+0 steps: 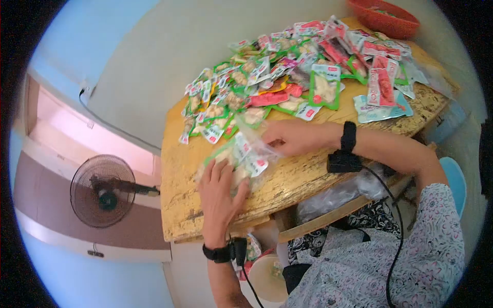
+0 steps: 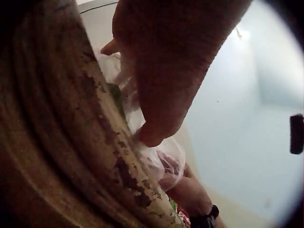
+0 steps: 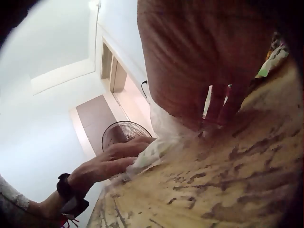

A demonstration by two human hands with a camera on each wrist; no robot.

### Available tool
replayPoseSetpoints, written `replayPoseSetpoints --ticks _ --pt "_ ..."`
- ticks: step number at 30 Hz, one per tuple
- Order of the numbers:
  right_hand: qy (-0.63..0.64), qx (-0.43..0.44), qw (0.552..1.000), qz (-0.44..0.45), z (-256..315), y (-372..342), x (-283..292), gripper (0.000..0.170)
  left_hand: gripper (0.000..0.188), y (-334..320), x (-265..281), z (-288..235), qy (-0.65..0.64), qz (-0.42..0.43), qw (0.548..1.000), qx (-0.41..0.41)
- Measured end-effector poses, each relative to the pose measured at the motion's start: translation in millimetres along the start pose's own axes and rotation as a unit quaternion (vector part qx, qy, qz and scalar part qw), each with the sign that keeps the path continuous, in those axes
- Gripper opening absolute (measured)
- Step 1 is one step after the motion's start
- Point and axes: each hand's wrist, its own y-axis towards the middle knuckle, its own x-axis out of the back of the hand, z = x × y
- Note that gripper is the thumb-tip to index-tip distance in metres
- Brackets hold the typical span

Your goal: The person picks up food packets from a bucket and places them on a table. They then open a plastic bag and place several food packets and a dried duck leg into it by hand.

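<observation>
Clock as in the head view, centred on the clear bag [image 1: 263, 178], which lies on the table [image 1: 179, 208] near its front edge with green-edged packets inside. We note the left hand [image 1: 220, 192] at 7 o'clock: grip spread, fingers resting across bag and packets, which we judge steadies them against the wood. The right hand [image 1: 287, 137], at 2 o'clock, has its grip curled, pinching the bag's film; we take this as control of the loose plastic while the other hand bears down. Fingertips partly hidden; exact pinch unclear to us.

From 11 round to 2 o'clock we see the heaped packets [image 1: 277, 72], close enough, we judge, for an easy reach. A red packet [image 1: 381, 87] overlaps a pale blue packet [image 1: 367, 112] towards 2–3 o'clock. Red basket [image 1: 405, 30] beyond the heap, 1–2 o'clock.
</observation>
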Motion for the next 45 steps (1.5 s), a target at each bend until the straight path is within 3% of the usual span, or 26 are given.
replayPoseSetpoints --ticks 2,4,10,13,16,17,20,23,26,29,32,33,35,38,41,45 --pt "0.026 -0.009 0.999 -0.036 1.8 -14.8 4.7 0.014 0.051 -13.3 -15.1 4.6 -0.055 -0.012 0.998 0.013" --pt "0.031 -0.044 0.997 -0.061 3.4 -26.4 12.1 0.016 0.056 -17.9 -14.0 -2.5 -0.038 0.04 0.998 0.032" --pt "-0.044 -0.11 0.971 -0.206 7.9 -61.8 73.9 0.017 0.056 -17.1 -8.3 -11.2 -0.028 0.073 0.995 0.06" --pt "-0.155 -0.195 0.942 -0.224 -17.8 -81.1 115.9 0.026 0.056 -17.1 -8.9 -12.7 -0.055 0.061 0.994 0.067" --pt "-0.257 -0.214 0.927 -0.171 -48.6 -103.8 144.1 0.04 0.058 -18.3 -9.2 -10.7 -0.065 0.053 0.995 0.058" --pt "-0.23 -0.259 0.932 -0.106 -60.7 -105.2 154.9 0.063 0.059 -18.0 -8.7 -10.1 -0.066 0.053 0.995 0.052" --pt "-0.209 -0.215 0.953 -0.051 -68.9 -107.0 164.5 0.082 0.061 -17.8 -5.9 -9.3 -0.078 0.051 0.995 0.041" --pt "-0.271 -0.232 0.934 -0.009 -63.8 -99.7 168.7 0.098 0.059 -18.1 -3.1 -7.9 -0.114 0.052 0.992 0.035" --pt "-0.273 -0.235 0.933 0.003 -59.0 -97.0 170.7 0.099 0.056 -18.2 -0.2 5.6 -0.175 0.059 0.983 0.012" --pt "-0.286 -0.18 0.941 -0.035 -69.3 -103.4 165.9 0.096 0.062 -24.4 2.9 32.7 -0.273 0.064 0.96 -0.005" --pt "-0.136 -0.333 0.933 0.009 -43.8 -97.3 167.4 0.086 0.065 -27.5 16.3 31.8 -0.266 0.095 0.958 0.049" --pt "-0.123 -0.336 0.934 -0.005 -40.6 -99.0 163.1 0.082 0.063 -26.7 18.6 28.0 -0.263 0.099 0.958 0.063" --pt "-0.097 -0.342 0.934 -0.03 -36.8 -105.3 154.9 0.075 0.06 -24.2 23.4 12.2 -0.238 0.077 0.965 0.073" --pt "-0.153 -0.243 0.957 -0.033 -51.9 -114.5 142.7 0.072 0.06 -20.7 32.0 -16.4 -0.188 -0.004 0.98 0.068" --pt "-0.296 -0.123 0.941 -0.112 -50.2 -121.3 132.6 0.075 0.063 -21.4 32.7 -44.8 -0.14 -0.116 0.979 0.094" --pt "-0.271 -0.195 0.941 -0.062 -23.1 -113.8 137.7 0.078 0.065 -19.0 19.0 -81.2 -0.146 -0.172 0.967 0.12"
